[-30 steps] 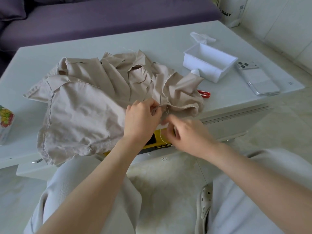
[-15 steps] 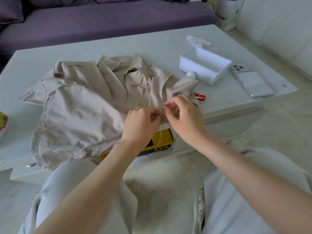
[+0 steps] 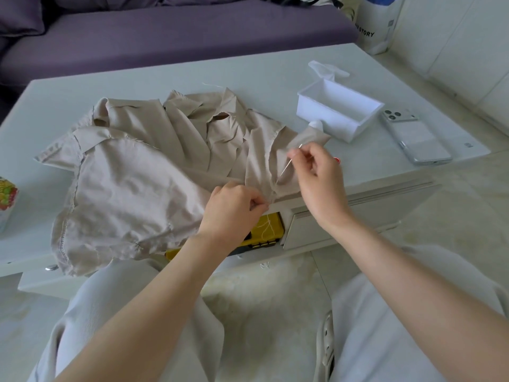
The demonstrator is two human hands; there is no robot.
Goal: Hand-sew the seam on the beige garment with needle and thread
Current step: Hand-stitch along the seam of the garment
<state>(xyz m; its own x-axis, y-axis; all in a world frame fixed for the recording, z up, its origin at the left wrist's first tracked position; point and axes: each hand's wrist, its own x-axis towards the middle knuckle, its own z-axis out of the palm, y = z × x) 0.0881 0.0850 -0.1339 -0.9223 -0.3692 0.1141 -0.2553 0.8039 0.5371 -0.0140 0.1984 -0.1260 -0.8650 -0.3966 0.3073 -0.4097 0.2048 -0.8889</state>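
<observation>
Thumb and forefinger of the right hand (image 3: 316,175) pinched the one needle (image 3: 286,169), slanted over the cloth. The left hand (image 3: 231,210), fingers curled, pinched a fold at the near edge of the single beige garment (image 3: 132,188). It lay crumpled and fray-edged on the pale table (image 3: 248,67). Beyond sat one white tray (image 3: 338,111) and one phone (image 3: 416,139).
</observation>
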